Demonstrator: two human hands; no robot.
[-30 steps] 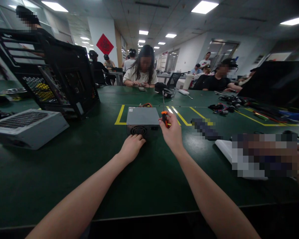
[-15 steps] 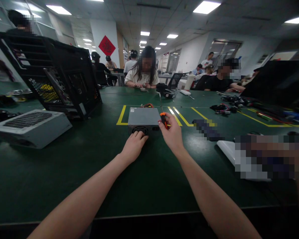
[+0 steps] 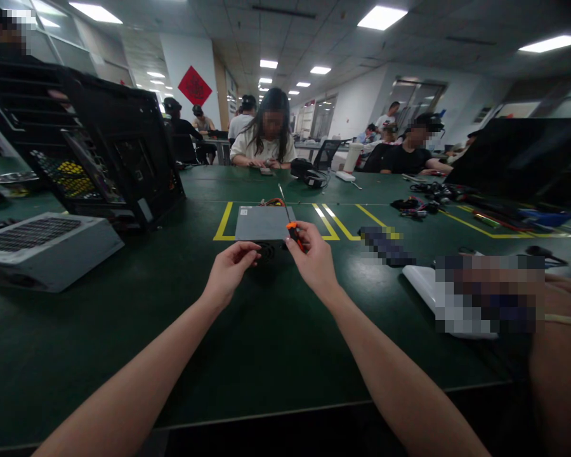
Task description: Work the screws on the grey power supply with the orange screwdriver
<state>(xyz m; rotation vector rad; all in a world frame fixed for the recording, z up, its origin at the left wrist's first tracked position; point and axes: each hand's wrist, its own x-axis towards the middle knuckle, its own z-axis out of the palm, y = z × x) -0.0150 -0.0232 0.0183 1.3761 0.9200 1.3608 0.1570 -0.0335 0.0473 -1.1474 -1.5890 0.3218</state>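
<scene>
In front of me on the green table sits a grey computer power supply (image 3: 261, 222), its round fan grille facing me and coloured wires behind it. My right hand (image 3: 311, 251) is closed around the orange-and-black handle of a screwdriver (image 3: 292, 228), whose thin shaft points up and away over the power supply's right side. At the near left corner of the power supply, my left hand (image 3: 231, 270) is closed with thumb and forefinger pinched together. Whatever the pinch holds, if anything, is too small to make out.
A second power supply (image 3: 47, 251) and an open black computer case (image 3: 99, 149) stand on the left. Cables (image 3: 416, 206) and a white device (image 3: 423, 285) lie on the right, near another person's arm (image 3: 561, 343). Across the table a person (image 3: 266, 139) sits.
My left hand has come off the fan side of the power supply, moving left with fingers pinched. The screwdriver in my right hand now leans leftward. The whole view has shifted slightly.
</scene>
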